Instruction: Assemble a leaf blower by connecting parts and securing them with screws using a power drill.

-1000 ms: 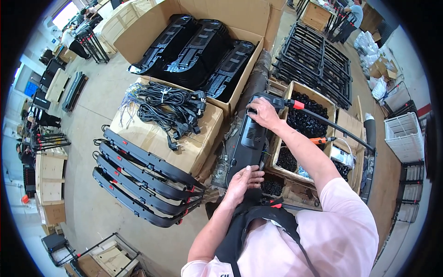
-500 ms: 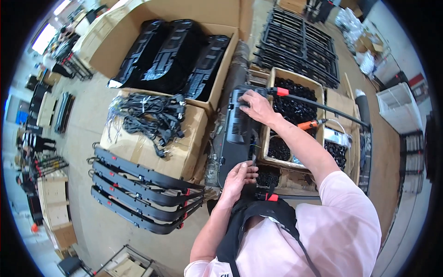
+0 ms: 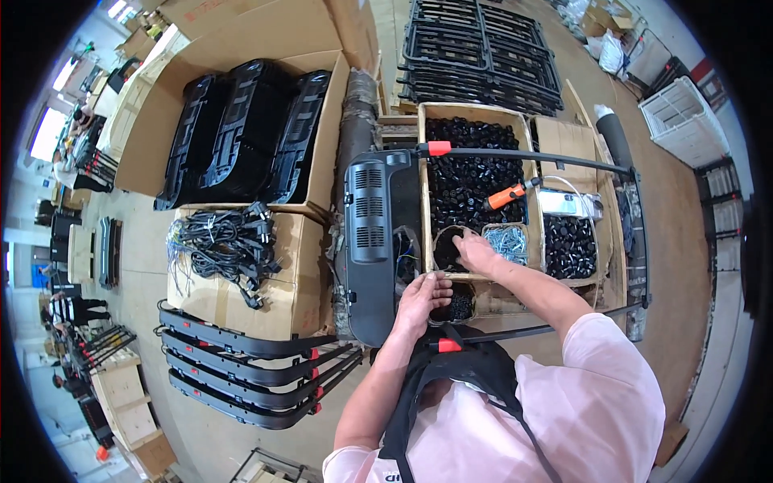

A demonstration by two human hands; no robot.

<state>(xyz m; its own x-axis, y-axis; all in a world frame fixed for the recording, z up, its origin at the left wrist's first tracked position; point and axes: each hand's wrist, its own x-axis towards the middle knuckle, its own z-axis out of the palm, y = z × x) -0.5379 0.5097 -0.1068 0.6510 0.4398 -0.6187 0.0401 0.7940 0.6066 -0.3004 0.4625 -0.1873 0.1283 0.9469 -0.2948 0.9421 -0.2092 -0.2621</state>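
A long black plastic housing (image 3: 372, 278) with vent slots lies in front of me, joined to a black tubular frame (image 3: 531, 154) with red clips. My right hand (image 3: 477, 253) reaches into a small round tub (image 3: 442, 251) of dark small parts, its fingers drawn together at the tub's inside. What they grip is too small to make out. Beside the housing's right edge is my left hand (image 3: 420, 299), with fingers curled together. Anything in it is hidden. Just right of its fingertips sits another tub of small black pieces (image 3: 457, 305).
A wooden-sided box holds many black caps (image 3: 475, 165), an orange power screwdriver (image 3: 507, 196) and a tub of silver screws (image 3: 507, 244). Left stand a carton of black housings (image 3: 250, 133), bundled power cables (image 3: 229, 241) and stacked curved black frames (image 3: 241, 378). Other people work far left.
My right hand has left the vented part of the housing and moved toward me into the small tub. My left hand stays near the housing's edge. The view has shifted.
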